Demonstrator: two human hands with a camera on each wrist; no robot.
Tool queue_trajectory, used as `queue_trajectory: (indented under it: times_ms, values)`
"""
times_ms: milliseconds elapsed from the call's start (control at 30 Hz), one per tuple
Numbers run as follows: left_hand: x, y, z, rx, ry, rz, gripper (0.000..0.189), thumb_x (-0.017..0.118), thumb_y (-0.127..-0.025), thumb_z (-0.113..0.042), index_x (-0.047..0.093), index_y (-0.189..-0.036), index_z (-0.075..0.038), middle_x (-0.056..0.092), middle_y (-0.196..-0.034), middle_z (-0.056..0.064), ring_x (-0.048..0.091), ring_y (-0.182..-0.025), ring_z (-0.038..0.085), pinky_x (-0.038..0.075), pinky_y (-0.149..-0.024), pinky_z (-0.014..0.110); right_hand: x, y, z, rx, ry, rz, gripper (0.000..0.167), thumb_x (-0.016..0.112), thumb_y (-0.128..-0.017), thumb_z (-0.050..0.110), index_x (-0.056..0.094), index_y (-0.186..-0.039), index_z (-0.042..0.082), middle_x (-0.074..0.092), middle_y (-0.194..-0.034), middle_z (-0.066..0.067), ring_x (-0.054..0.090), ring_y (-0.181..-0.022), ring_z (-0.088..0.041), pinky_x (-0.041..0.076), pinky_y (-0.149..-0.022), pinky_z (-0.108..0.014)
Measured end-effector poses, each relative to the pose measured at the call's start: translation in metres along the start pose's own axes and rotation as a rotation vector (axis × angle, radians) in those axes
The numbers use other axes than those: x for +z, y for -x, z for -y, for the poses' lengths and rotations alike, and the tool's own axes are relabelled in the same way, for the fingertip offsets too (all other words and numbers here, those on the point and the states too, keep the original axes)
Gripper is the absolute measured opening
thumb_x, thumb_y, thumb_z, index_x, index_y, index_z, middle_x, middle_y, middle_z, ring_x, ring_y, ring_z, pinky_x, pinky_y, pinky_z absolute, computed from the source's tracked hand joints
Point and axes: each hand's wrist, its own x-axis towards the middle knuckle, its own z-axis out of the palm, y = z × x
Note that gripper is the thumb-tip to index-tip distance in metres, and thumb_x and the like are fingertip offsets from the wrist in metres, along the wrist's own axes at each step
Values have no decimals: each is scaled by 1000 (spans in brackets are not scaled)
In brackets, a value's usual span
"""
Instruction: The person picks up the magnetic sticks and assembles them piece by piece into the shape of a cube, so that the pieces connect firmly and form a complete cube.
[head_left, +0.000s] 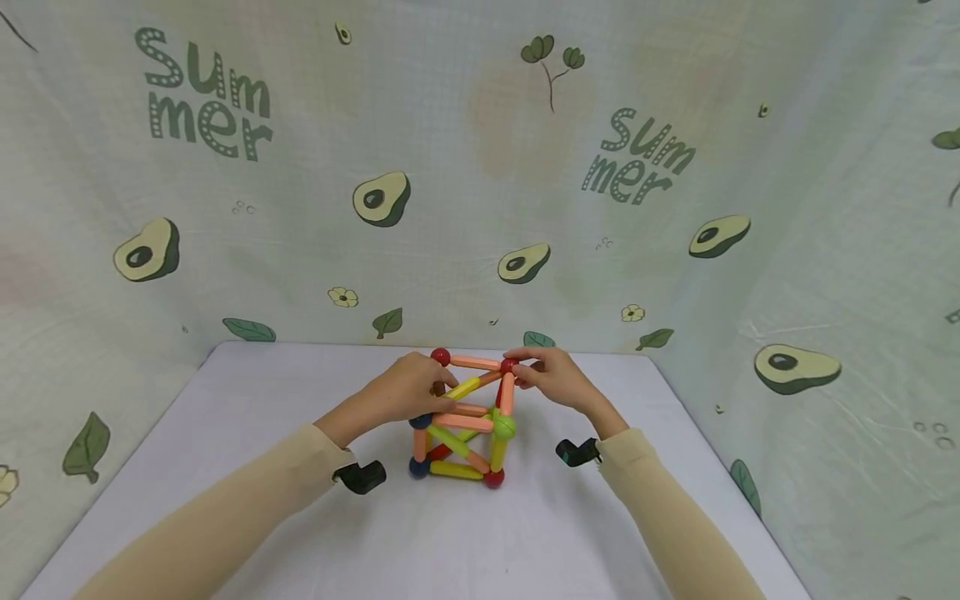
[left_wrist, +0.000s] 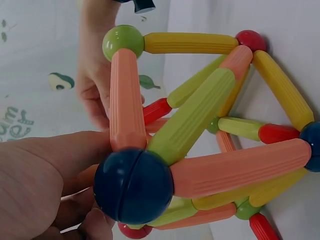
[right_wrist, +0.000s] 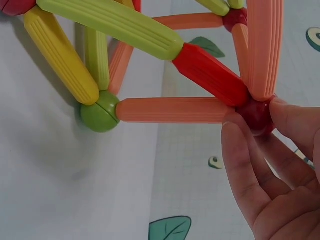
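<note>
A cube-like frame of magnetic sticks and balls (head_left: 463,423) stands on the table in front of me. My left hand (head_left: 408,387) grips its near left side, with the fingers around a dark blue ball (left_wrist: 132,186) where salmon and lime sticks meet. At the upper right corner, my right hand (head_left: 555,377) pinches a red ball (right_wrist: 256,119) between thumb and fingers. A salmon stick (right_wrist: 175,110) and a red-and-lime stick (right_wrist: 210,74) run into that red ball. Another red ball (head_left: 440,357) tops the back left corner, beyond the left hand.
A white table (head_left: 300,533) lies under the frame. Behind it and at both sides hangs a pale cloth (head_left: 450,125) printed with avocados, leaves and lettering. Black wrist mounts (head_left: 362,477) sit below both wrists, close to the tabletop.
</note>
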Motion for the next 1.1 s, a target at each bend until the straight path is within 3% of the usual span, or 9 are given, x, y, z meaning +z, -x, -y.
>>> queue_trajectory:
  times_ms: [100,200,300,367,533,633,800,1100]
  values:
    - [-3,2,9,28,12,-38,32,84,-94,-31,81,-118,-11,73,-92,-4,59,-79,12,52,-65,24,0,-1,0,-2,12,2,35,69,-105,20,69,-139,10,73,-123,-10,75,-91,-18,62,-90,-45]
    - [-7,4,28,26,41,-148,29,79,-98,-34,80,-118,-14,72,-96,-5,58,-79,13,52,-67,27,0,-1,2,-6,22,0,35,69,-105,19,69,-139,10,73,-123,-10,76,-90,-18,63,-88,-40]
    - [-4,2,54,-17,68,-262,19,74,-102,-30,80,-113,-15,72,-94,-4,58,-79,15,52,-67,30,0,-1,3,-1,24,-8,35,69,-105,18,69,-139,10,73,-123,-10,76,-90,-18,63,-87,-37]
    - [5,-1,75,-47,76,-281,15,73,-102,-23,79,-111,-13,71,-92,-2,59,-79,17,52,-67,30,0,0,3,3,24,-14,35,69,-105,17,69,-139,10,73,-122,-11,76,-90,-19,63,-87,-37]
    - [44,-8,121,-111,83,-110,18,77,-98,-15,77,-114,-6,70,-92,0,60,-83,17,55,-72,30,1,0,1,11,16,-10,34,69,-105,16,69,-139,10,74,-121,-10,76,-90,-19,63,-90,-45]
    - [66,-10,135,-135,72,-28,25,79,-97,-17,76,-119,-5,70,-97,1,61,-87,18,57,-81,34,2,0,2,6,9,-7,35,69,-105,16,68,-139,9,74,-119,-10,76,-90,-19,62,-91,-49]
    - [80,-13,137,-156,38,-14,20,80,-97,-18,77,-112,-7,68,-96,2,60,-89,19,57,-90,41,2,0,2,-4,13,-11,37,68,-105,15,67,-141,6,74,-119,-11,76,-90,-19,62,-90,-48]
    - [72,-7,130,-159,-31,38,9,73,-101,-15,72,-106,-8,64,-88,1,56,-83,21,55,-83,39,5,-2,6,-34,52,-27,31,68,-105,14,70,-136,9,75,-115,-10,76,-88,-22,64,-83,-40]
